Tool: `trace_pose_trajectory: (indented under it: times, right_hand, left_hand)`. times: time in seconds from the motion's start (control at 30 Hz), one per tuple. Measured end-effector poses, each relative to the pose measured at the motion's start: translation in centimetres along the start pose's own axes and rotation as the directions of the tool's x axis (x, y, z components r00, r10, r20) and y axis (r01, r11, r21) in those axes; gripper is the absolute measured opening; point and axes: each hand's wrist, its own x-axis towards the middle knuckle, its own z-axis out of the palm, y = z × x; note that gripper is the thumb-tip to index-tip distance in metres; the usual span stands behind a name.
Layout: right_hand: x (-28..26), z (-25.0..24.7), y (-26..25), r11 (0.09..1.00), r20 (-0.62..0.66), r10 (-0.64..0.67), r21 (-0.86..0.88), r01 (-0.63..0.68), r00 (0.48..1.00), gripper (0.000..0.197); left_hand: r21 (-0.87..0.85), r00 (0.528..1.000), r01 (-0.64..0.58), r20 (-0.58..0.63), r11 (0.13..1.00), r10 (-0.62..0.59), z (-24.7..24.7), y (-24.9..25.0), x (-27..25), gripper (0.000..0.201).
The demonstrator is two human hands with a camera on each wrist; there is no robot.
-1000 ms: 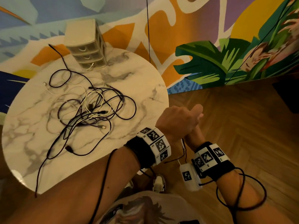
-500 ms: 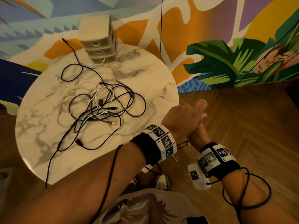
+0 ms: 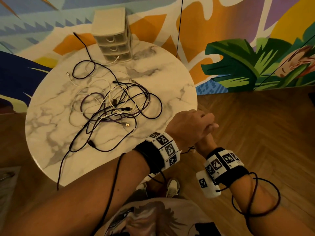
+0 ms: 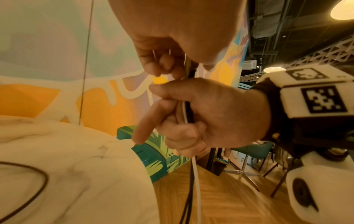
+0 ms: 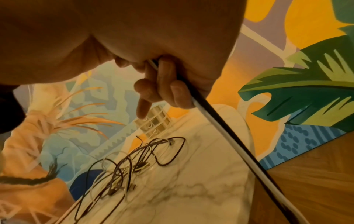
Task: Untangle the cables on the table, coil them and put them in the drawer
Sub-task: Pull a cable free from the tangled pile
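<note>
Cables (image 4: 185, 112) pinched by curled fingers (image 4: 184, 133) of both stacked hands, beside table (image 3: 170, 79).

The left hand (image 3: 190, 128) is covering most of the right hand (image 3: 203, 142) in the head view, hiding the cords (image 4: 185, 112) both are gripping. Those cords are running off the bottom edge of both wrist views. In the tangle of cables (image 3: 115, 109) on the table (image 3: 170, 79), crossings are too fine to trace. The drawer unit (image 5: 153, 121) is appearing small and blurred behind a finger.
</note>
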Motion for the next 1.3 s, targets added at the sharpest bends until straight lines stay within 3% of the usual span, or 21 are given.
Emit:
trace_pose_trajectory:
  times: [0.1, 0.17, 0.23, 0.33, 0.37, 0.4, 0.43, 0.47, 0.5, 0.63, 0.73, 0.8, 0.87, 0.93, 1.03, 1.2, 1.27, 1.3]
  right_hand:
    - [0.2, 1.0, 0.6, 0.997, 0.053, 0.042, -0.074, -0.038, 0.998, 0.038]
    - [0.4, 1.5, 1.4, 0.992, 0.093, 0.088, -0.095, -0.080, 0.992, 0.044]
    - [0.7, 2.1, 2.2, 0.993, 0.130, 0.114, -0.028, -0.112, 0.985, 0.037]
    - [0.8, 3.4, 3.3, 0.983, 0.182, 0.165, 0.047, -0.176, 0.969, 0.034]
    - [0.8, 3.9, 3.4, 0.980, 0.194, 0.175, 0.060, -0.189, 0.965, 0.034]
    - [0.7, 4.3, 3.6, 0.978, 0.198, 0.184, 0.060, -0.199, 0.963, 0.034]
    - [0.7, 4.7, 3.7, 0.980, 0.196, 0.182, 0.049, -0.195, 0.964, 0.035]
    - [0.7, 5.0, 3.9, 0.984, 0.192, 0.166, 0.031, -0.175, 0.967, 0.038]
    - [0.7, 5.4, 4.0, 0.990, 0.192, 0.142, 0.001, -0.144, 0.971, 0.040]
    - [0.7, 7.8, 3.9, 0.996, 0.270, 0.029, -0.084, -0.006, 0.963, 0.033]
    - [0.8, 9.5, 2.9, 0.987, 0.365, -0.007, -0.145, 0.064, 0.931, 0.030]
    - [1.2, 9.9, 2.1, 0.994, 0.350, -0.011, -0.099, 0.049, 0.937, 0.032]
    - [1.8, 9.5, 1.6, 0.999, 0.306, 0.000, -0.045, 0.015, 0.952, 0.036]
    - [2.1, 9.3, 1.3, 0.998, 0.295, 0.001, -0.060, 0.017, 0.955, 0.035]
    - [2.3, 9.4, 1.2, 1.000, 0.279, 0.023, -0.016, -0.020, 0.960, 0.033]
    - [1.9, 9.8, -0.3, 0.988, 0.271, 0.082, 0.101, -0.113, 0.959, 0.032]
    - [1.8, 9.7, -1.2, 0.988, 0.274, 0.086, 0.098, -0.117, 0.958, 0.032]
    - [1.8, 9.5, -1.6, 0.987, 0.275, 0.091, 0.106, -0.124, 0.957, 0.031]
  left_hand:
    - [-0.044, 0.981, 0.162, 0.113, 0.986, -0.156, -1.6, -1.7, -2.1, 0.041]
    - [-0.009, 0.909, 0.366, 0.220, 0.931, -0.355, -2.1, -4.5, -5.0, 0.042]
    - [0.175, 0.744, 0.523, 0.384, 0.834, -0.547, -2.1, -8.4, -9.0, 0.036]
    - [0.472, 0.401, 0.580, 0.545, 0.664, -0.737, -1.5, -13.7, -16.1, 0.039]
    - [0.525, 0.324, 0.592, 0.540, 0.612, -0.777, -1.3, -14.9, -18.3, 0.042]
    - [0.559, 0.282, 0.595, 0.527, 0.577, -0.802, -1.1, -15.7, -20.1, 0.042]
    - [0.582, 0.272, 0.581, 0.520, 0.569, -0.810, -1.0, -16.1, -21.2, 0.040]
    - [0.592, 0.284, 0.552, 0.529, 0.587, -0.800, -0.8, -16.4, -22.0, 0.038]
    - [0.578, 0.324, 0.520, 0.548, 0.629, -0.771, -0.6, -16.4, -22.3, 0.037]
    - [0.321, 0.558, 0.444, 0.631, 0.837, -0.538, -0.6, -13.4, -19.3, 0.050]
    - [0.191, 0.689, 0.410, 0.576, 0.892, -0.440, -1.5, -9.5, -14.9, 0.036]
    - [0.153, 0.749, 0.411, 0.505, 0.899, -0.429, -2.9, -8.4, -12.8, 0.027]
    - [0.050, 0.755, 0.510, 0.453, 0.859, -0.475, -4.5, -8.7, -12.0, 0.022]
    - [-0.092, 0.732, 0.603, 0.459, 0.792, -0.504, -6.2, -9.5, -11.8, 0.015]
    - [-0.407, 0.692, 0.718, 0.504, 0.564, -0.517, -8.4, -10.3, -11.6, 0.009]
    - [-0.761, 0.687, 0.632, 0.460, 0.148, -0.563, -9.5, -10.4, -10.4, 0.008]
    - [-0.794, 0.672, 0.598, 0.425, 0.105, -0.607, -9.0, -10.1, -9.9, 0.007]
    - [-0.778, 0.665, 0.612, 0.408, 0.143, -0.625, -8.6, -9.9, -9.6, 0.006]
